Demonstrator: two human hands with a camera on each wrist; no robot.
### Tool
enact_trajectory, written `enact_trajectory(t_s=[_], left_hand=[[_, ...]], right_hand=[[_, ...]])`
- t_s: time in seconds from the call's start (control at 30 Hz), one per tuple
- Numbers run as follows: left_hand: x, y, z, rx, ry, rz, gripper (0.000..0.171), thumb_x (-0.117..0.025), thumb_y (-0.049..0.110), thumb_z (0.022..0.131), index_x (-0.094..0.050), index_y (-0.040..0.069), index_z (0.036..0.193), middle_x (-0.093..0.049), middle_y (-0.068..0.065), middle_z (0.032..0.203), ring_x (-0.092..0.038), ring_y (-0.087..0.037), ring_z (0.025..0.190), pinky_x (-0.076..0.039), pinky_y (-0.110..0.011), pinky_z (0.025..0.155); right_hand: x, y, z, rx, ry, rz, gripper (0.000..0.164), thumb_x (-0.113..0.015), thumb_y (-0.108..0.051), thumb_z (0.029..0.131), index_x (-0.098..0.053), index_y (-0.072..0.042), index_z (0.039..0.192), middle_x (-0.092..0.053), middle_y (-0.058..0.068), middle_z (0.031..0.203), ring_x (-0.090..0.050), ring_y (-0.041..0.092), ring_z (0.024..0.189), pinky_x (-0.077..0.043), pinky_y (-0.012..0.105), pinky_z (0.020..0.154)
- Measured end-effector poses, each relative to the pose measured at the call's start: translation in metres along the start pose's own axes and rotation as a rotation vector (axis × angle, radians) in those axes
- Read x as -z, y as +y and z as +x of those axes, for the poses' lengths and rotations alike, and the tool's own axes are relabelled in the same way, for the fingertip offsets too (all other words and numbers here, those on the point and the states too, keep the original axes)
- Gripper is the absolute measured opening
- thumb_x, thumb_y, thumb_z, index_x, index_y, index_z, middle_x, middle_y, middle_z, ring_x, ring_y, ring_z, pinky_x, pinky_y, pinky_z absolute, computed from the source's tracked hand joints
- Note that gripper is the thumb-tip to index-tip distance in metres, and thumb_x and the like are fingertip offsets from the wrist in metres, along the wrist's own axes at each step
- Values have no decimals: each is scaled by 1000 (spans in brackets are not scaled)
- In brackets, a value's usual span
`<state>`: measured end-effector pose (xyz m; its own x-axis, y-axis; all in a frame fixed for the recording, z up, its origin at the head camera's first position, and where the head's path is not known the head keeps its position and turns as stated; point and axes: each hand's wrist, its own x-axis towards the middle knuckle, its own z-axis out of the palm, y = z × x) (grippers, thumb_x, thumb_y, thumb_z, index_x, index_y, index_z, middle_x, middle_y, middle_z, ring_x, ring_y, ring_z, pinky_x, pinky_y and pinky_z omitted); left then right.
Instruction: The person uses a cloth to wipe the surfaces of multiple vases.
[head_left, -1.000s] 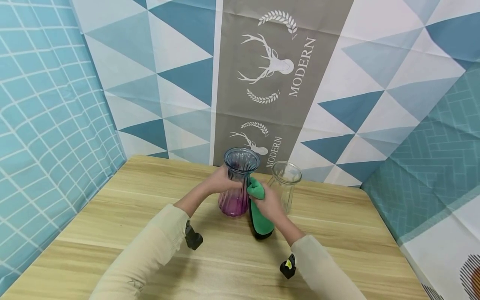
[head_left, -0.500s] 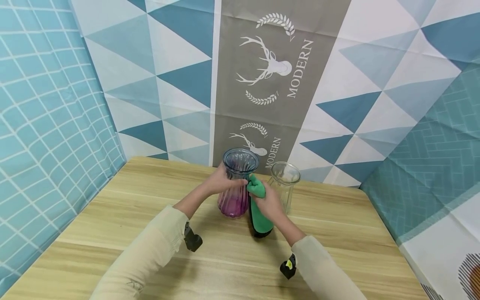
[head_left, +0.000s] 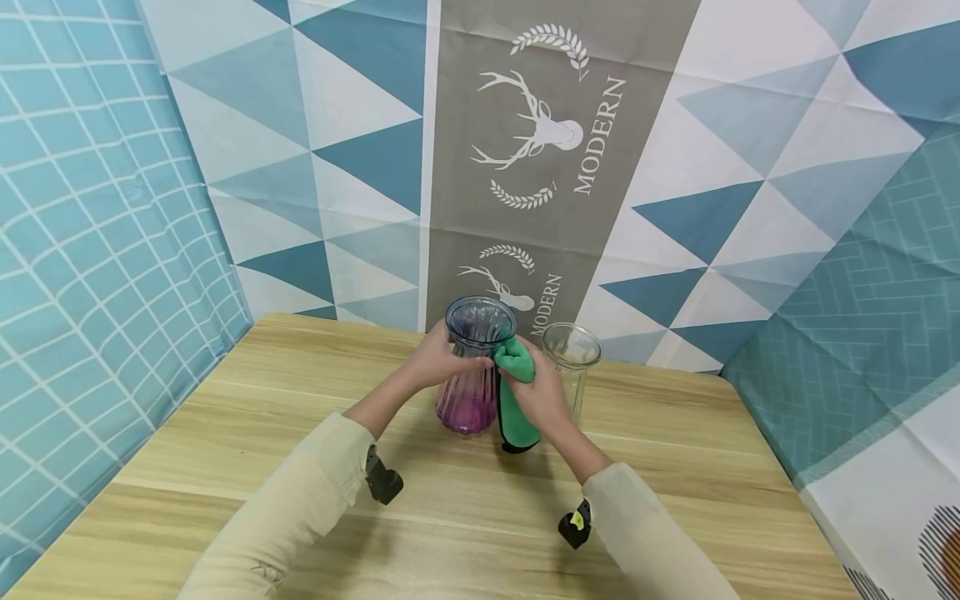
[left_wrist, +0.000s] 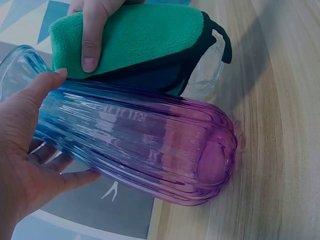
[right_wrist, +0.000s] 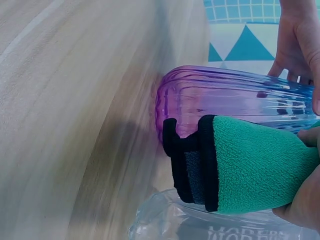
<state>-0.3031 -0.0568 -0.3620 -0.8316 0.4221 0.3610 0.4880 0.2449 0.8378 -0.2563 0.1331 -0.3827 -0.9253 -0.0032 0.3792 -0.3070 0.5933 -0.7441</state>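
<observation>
A ribbed glass vase (head_left: 467, 408), blue at the top and fading to purple at the base, stands upright on the table. My left hand (head_left: 435, 360) grips it below the flared rim, thumb on the near side and fingers round the far side. My right hand (head_left: 543, 398) holds a folded green cloth (head_left: 516, 417) with dark edging beside the vase. In the left wrist view, the thumb presses on the cloth (left_wrist: 145, 35), which lies along the vase wall. A black loop hangs from the cloth (right_wrist: 260, 165) in the right wrist view.
Close to the right of my right hand stands a clear glass vase (head_left: 573, 348), partly hidden by that hand. The wooden table (head_left: 300, 400) meets a patterned wall covering (head_left: 375, 208) at the back. Small black cameras (head_left: 384, 478) hang from both wrists.
My right hand has moved slightly up with the cloth, toward the coloured vase's rim. My left hand keeps its grip, its thumb now along the near side.
</observation>
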Motion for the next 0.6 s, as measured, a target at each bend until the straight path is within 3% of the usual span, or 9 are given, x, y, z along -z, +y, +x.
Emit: enact_trajectory(t_s=[0.37,0.6], left_hand=[[1,2,-2,100,13,66,72,-79,22,74,-43,14,135,-54,-9,131,-45,-27,128,-38,-47,107],[1,1,-3,131,10,78,75,-78,24,75,-39,12,138,-51,-12,134,-44,-30,129,-37,-50,106]], right_hand=[[-8,10,-5,-5,-78,-13,53,-68,-14,85,-50,-10,134,-60,15,126,-57,32,115,-49,46,94],[-14,21,-10,-27,-116,-57,51,-69,-11,83,-52,-8,131,-62,16,121,-58,33,112,-50,47,92]])
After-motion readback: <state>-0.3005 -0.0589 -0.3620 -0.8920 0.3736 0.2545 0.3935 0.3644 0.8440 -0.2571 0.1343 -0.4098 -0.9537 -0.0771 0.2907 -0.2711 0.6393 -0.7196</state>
